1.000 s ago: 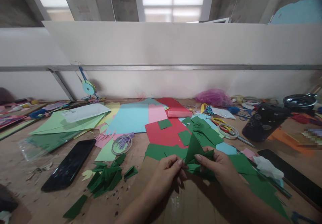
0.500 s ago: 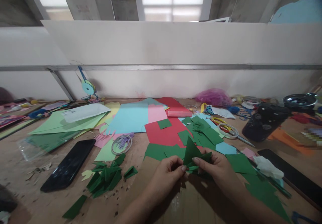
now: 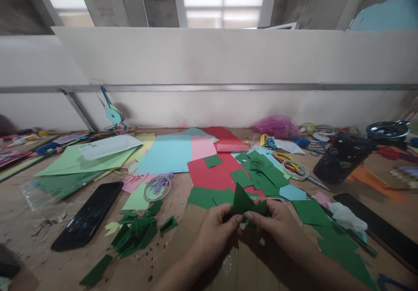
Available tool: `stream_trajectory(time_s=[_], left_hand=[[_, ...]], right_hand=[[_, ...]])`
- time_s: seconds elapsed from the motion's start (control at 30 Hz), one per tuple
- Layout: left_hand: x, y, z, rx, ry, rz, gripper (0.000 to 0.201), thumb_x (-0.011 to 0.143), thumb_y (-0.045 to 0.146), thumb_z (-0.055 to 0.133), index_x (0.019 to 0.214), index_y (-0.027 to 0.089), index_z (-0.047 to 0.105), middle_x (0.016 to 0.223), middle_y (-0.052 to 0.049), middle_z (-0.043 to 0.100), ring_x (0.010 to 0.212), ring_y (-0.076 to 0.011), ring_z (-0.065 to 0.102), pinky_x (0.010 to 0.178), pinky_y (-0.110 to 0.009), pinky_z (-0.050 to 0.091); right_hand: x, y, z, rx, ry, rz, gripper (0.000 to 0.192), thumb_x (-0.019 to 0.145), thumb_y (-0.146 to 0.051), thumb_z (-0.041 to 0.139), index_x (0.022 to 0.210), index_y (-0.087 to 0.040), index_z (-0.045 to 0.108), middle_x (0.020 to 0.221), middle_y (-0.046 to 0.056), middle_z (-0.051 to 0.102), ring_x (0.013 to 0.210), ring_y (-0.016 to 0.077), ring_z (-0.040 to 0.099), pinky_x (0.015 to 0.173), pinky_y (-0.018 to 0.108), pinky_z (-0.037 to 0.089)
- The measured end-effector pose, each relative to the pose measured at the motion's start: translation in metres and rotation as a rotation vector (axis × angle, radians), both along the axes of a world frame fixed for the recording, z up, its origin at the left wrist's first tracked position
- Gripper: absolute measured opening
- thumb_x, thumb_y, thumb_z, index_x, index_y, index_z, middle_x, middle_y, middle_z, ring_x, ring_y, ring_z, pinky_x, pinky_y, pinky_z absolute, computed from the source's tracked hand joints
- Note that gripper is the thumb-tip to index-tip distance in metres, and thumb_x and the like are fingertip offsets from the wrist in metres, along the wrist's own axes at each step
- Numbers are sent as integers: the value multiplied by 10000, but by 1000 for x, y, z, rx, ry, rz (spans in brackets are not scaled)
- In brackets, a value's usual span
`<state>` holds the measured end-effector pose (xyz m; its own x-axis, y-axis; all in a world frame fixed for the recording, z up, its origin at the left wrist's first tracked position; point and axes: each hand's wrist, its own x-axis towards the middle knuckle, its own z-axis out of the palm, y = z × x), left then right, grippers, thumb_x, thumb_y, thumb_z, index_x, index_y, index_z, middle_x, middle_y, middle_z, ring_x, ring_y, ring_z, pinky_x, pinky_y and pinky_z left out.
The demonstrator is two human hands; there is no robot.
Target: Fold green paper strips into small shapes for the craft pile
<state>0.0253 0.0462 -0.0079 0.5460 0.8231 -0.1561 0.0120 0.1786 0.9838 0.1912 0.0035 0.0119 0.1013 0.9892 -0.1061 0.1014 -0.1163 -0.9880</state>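
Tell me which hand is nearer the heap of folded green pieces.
Left: the left hand is to the right of the heap, apart from it; the right hand is farther right.

Folded papers (image 3: pixel 136 235) lie on the table (image 3: pixel 41 267), right of a phone (image 3: pixel 88 214).

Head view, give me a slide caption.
Bare left hand and bare right hand pinch folded green paper near flat red paper.

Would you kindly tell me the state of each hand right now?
Left hand: closed, pinching folded green paper.
Right hand: closed, also pinching folded green paper.
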Motion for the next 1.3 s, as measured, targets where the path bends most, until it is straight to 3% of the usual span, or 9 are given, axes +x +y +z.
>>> stream_trajectory(time_s=[0.2,0.43,0.63,0.7,0.83,0.93,1.03,1.17,1.3], left_hand=[[1,-1,6,12,2,-10,253,775,383,643,749,132,614,596,16,487,509,-94,437,466,-205,349],[1,1,9,-6,5,28,241,762,375,651,741,139,606,579,16,495,500,-96,433,461,-206,335],[-2,2,4,66,17,16,204,788,330,628,732,134,623,618,5,516,547,-97,450,504,-208,338],[-2,2,6,37,1,11,213,782,344,633,733,138,609,603,12,509,524,-94,445,494,-210,340],[-4,3,8,14,6,14,234,767,372,642,752,142,602,567,26,494,478,-90,431,464,-210,339],[-6,5,5,23,56,-5,211,779,354,612,730,151,581,553,30,486,461,-91,431,451,-211,335],[-7,5,-1,73,106,-49,169,774,286,588,675,153,557,581,20,495,505,-89,439,471,-204,322],[-6,4,-1,74,122,-85,172,777,275,574,659,157,537,577,27,477,513,-89,433,475,-201,307],[-6,3,7,19,73,-56,210,794,347,577,702,161,542,573,19,521,489,-94,448,476,-208,348]], right_hand=[[-1,1,7,8,-35,6,350,697,-495,728,593,-185,603,489,-11,560,442,121,491,427,236,388],[12,5,0,96,-68,-30,353,732,-505,698,638,-183,587,539,-37,534,500,111,485,484,229,402],[6,2,-5,-26,-4,134,355,721,-518,709,816,-179,664,682,6,642,564,144,562,512,245,442],[8,3,-7,-34,2,154,328,744,-500,698,752,-175,653,627,-7,609,536,134,541,500,238,422],[22,7,-8,75,-3,68,350,800,-454,667,611,-178,564,565,-31,529,548,110,488,538,223,397],[27,9,-4,111,33,7,274,789,-466,677,788,-194,641,721,-1,608,662,143,553,600,247,441],[23,8,0,146,-9,59,358,711,-440,753,993,-231,685,917,43,667,857,212,607,722,308,485],[17,6,-2,78,-73,112,252,710,-421,753,709,-181,676,683,11,624,662,171,567,604,278,441],[20,6,-8,23,115,71,292,720,-430,760,772,-162,656,740,26,655,658,160,570,617,275,439]])
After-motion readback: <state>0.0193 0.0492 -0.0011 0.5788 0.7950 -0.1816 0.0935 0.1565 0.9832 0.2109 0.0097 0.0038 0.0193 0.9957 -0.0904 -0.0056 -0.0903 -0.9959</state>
